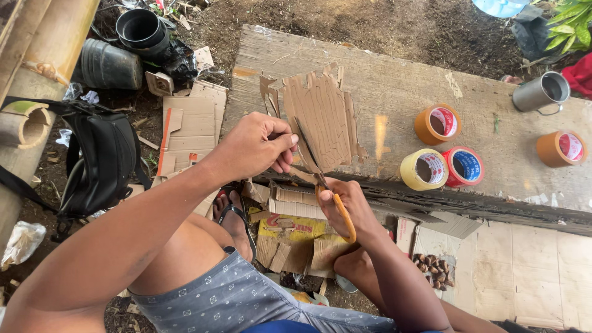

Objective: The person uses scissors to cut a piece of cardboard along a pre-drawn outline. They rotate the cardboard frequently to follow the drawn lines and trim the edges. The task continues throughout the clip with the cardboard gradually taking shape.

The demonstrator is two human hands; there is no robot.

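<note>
My left hand (256, 147) pinches the left edge of a jagged piece of brown cardboard (324, 120), holding it up over the near edge of a wooden plank table (394, 80). Below it, my right hand (345, 206) grips orange-handled scissors (333, 200). Their dark blades reach up into the cardboard from its lower edge. Narrow cut strips hang off the piece on its left side.
Several tape rolls stand on the table: orange-brown (437, 123), yellow (423, 169), red and blue (464, 166), another orange-brown (561, 148). A metal mug (542, 91) is at the far right. A black bag (102, 163), black pots (139, 31) and cardboard scraps (191, 126) lie on the ground.
</note>
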